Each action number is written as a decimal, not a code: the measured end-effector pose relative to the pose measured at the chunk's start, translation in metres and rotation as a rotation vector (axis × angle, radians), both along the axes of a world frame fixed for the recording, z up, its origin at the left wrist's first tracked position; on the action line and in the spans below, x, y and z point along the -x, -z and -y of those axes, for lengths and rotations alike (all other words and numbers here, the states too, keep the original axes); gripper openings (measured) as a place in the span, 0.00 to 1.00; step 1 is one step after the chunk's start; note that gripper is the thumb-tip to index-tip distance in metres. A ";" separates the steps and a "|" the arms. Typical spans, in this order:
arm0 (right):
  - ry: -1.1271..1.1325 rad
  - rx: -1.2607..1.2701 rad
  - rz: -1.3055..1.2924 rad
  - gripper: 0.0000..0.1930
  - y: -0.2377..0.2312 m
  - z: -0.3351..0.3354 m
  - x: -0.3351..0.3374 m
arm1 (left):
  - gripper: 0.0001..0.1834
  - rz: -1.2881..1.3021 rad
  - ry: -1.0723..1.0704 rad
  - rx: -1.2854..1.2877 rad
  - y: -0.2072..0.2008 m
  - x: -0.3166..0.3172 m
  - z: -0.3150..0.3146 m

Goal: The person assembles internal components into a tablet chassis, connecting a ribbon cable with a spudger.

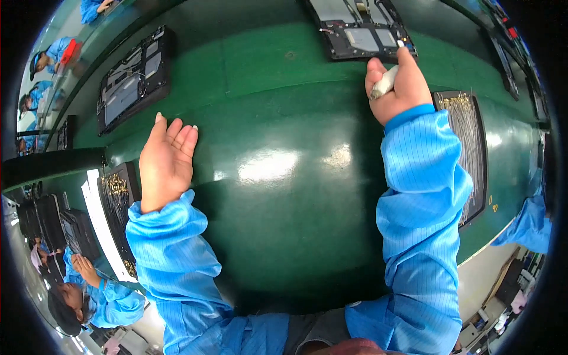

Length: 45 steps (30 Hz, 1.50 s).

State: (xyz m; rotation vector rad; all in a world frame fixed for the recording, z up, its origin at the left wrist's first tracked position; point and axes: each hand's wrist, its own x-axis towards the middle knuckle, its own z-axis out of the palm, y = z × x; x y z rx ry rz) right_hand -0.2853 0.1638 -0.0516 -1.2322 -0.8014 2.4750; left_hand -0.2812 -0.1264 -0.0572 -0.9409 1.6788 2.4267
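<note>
My left hand (168,161) is held palm up over the left part of the green bench, its fingers loosely spread and nothing in them. Below the far device, my right hand (411,89) curls around a short, whitish, tapered tool handle (384,84); its working end is hidden. The right thumb reaches the near right corner of that device, an opened black electronic chassis (355,40) with grey panels, cut off by the top edge. A similar opened chassis (135,80) lies at the far left, beyond my left hand.
A black tray of thin cables (464,148) lies beside my right forearm. Another cable tray (118,195) sits left of my left wrist, along a white strip (106,225). Several people in blue work along the left. A blue sleeve (529,228) shows at the right.
</note>
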 end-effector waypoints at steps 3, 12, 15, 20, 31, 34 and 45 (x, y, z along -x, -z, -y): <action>0.054 0.019 -0.017 0.17 -0.007 0.004 0.018 | 0.15 0.066 -0.050 -0.015 -0.013 -0.011 -0.015; -0.433 0.035 0.003 0.14 -0.019 0.023 -0.012 | 0.29 0.124 0.319 -0.155 -0.025 -0.049 -0.058; -0.642 0.188 0.075 0.18 -0.028 0.081 -0.082 | 0.32 0.073 0.320 -0.257 -0.011 -0.081 -0.089; -1.120 0.226 -0.029 0.21 -0.029 0.096 -0.176 | 0.24 0.107 0.688 -0.500 -0.032 -0.113 -0.076; -2.020 -0.128 -0.212 0.29 -0.022 0.087 -0.262 | 0.23 -0.280 0.609 1.284 -0.033 -0.145 -0.019; -2.185 -0.102 -0.090 0.29 -0.013 0.087 -0.252 | 0.17 -0.277 0.348 1.538 -0.029 -0.144 0.043; -1.986 -0.049 -0.025 0.26 -0.011 0.082 -0.250 | 0.13 -0.155 0.446 1.983 -0.053 -0.230 0.101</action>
